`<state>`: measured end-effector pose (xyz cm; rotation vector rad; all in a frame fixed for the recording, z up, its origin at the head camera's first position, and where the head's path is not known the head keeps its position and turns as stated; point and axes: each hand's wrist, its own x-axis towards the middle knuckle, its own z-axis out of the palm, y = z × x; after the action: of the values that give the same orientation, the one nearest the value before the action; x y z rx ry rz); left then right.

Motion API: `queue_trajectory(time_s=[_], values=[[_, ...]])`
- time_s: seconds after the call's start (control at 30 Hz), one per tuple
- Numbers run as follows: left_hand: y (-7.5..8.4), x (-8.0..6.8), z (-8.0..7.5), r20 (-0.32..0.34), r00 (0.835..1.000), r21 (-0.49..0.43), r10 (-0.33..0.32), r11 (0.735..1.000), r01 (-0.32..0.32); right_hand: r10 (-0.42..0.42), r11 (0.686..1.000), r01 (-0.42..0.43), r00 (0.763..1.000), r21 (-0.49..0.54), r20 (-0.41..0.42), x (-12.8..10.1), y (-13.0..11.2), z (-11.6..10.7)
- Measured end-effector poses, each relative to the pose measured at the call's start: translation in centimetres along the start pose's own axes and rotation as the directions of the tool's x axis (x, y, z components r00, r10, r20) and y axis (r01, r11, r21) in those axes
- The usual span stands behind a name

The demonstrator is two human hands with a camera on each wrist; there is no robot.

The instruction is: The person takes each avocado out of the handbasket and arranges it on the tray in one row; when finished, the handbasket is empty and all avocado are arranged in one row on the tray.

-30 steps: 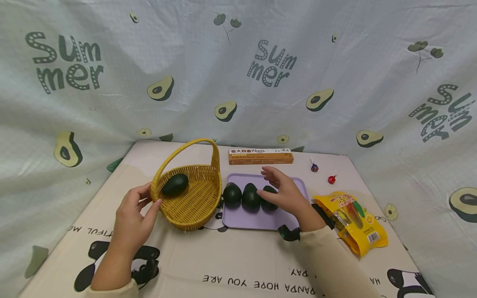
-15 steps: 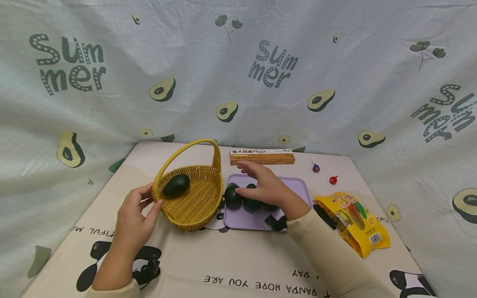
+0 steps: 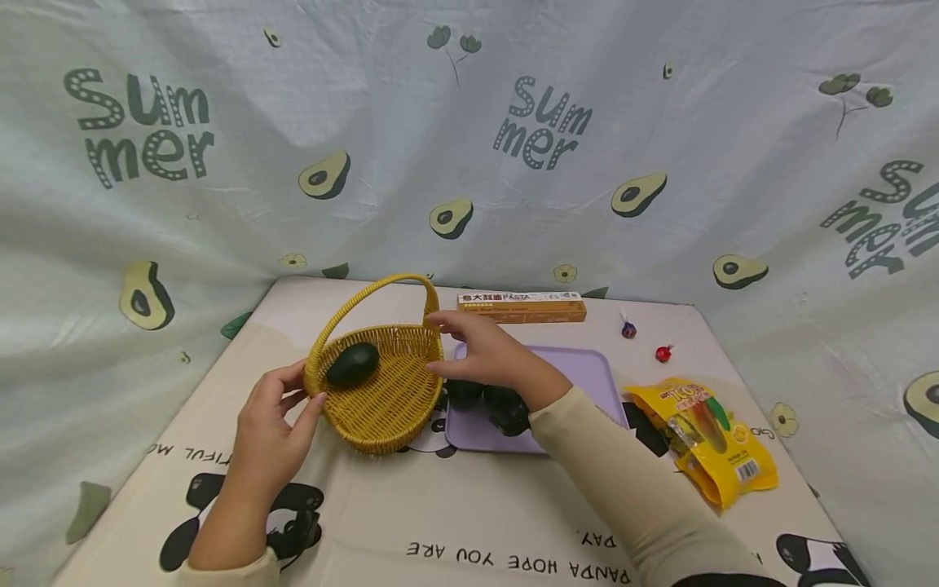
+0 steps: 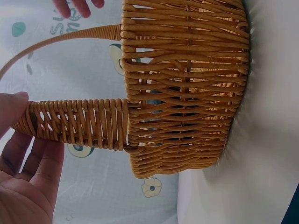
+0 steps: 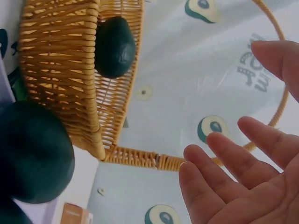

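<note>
A yellow wicker basket [image 3: 385, 412] with a tall arched handle stands on the table, and one dark green avocado [image 3: 354, 364] lies in its left side. My left hand [image 3: 275, 428] pinches the near-left foot of the handle [image 4: 79, 123], thumb on one face and fingers on the other. At the opposite side my right hand [image 3: 495, 355] is held with fingers spread beside the handle; in the right wrist view a gap shows between thumb and fingers, with nothing held. Under that hand, avocados [image 3: 464, 395] sit on a lilac tray [image 3: 579, 375], partly hidden by the wrist.
Behind the tray lies a long pasta box [image 3: 522, 308]. To the right are a yellow snack bag [image 3: 707, 444], a red wrapped candy [image 3: 663, 354] and a dark wrapped candy [image 3: 628, 329]. A printed cloth [image 3: 396, 106] hangs along the back and sides.
My right hand has moved left from above the avocados on the tray to the basket's right side. The left hand keeps its hold on the basket handle. The head view has shifted slightly.
</note>
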<state>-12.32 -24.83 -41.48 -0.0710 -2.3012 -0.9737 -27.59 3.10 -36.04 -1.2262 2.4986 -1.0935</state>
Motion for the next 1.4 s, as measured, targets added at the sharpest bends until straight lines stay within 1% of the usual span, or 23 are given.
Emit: queue_trajectory(time_s=[0.23, 0.47, 0.7, 0.8, 0.9, 1.03, 1.27, 1.4], values=[[0.1, 0.1, 0.1, 0.004, 1.000, 0.007, -0.006, 1.000, 0.006, 0.016, 1.000, -0.016, 1.000, -0.011, 0.024, 1.9, -0.1, 0.4], [0.1, 0.1, 0.1, 0.001, 1.000, 0.009, -0.014, 1.000, 0.014, 0.021, 0.999, -0.023, 0.997, 0.025, 0.075, 3.4, 0.0, 1.2], [0.3, 0.1, -0.1, -0.001, 1.000, 0.013, -0.017, 1.000, 0.017, 0.069, 0.998, -0.069, 0.991, -0.001, 0.115, 5.1, -0.2, 2.1], [0.4, 0.1, -0.1, -0.004, 1.000, 0.018, -0.016, 1.000, 0.016, 0.073, 0.997, -0.076, 0.989, 0.020, 0.129, 5.8, -0.3, 2.5], [0.4, 0.1, -0.2, -0.004, 1.000, 0.022, -0.013, 1.000, 0.013, 0.077, 0.996, -0.081, 0.989, 0.025, 0.129, 6.3, -0.4, 2.9], [0.4, 0.1, -0.1, 0.000, 1.000, 0.020, -0.008, 1.000, 0.008, 0.099, 0.995, -0.100, 0.988, 0.005, 0.115, 7.0, -0.6, 3.3], [0.3, 0.0, -0.1, 0.010, 1.000, 0.026, -0.022, 0.999, 0.022, 0.122, 0.991, -0.127, 0.987, 0.041, 0.104, 8.3, -0.8, 4.5], [0.3, 0.0, 0.0, 0.012, 1.000, 0.024, -0.011, 1.000, 0.010, 0.135, 0.989, -0.141, 0.985, 0.044, 0.104, 9.0, -0.7, 5.3]])
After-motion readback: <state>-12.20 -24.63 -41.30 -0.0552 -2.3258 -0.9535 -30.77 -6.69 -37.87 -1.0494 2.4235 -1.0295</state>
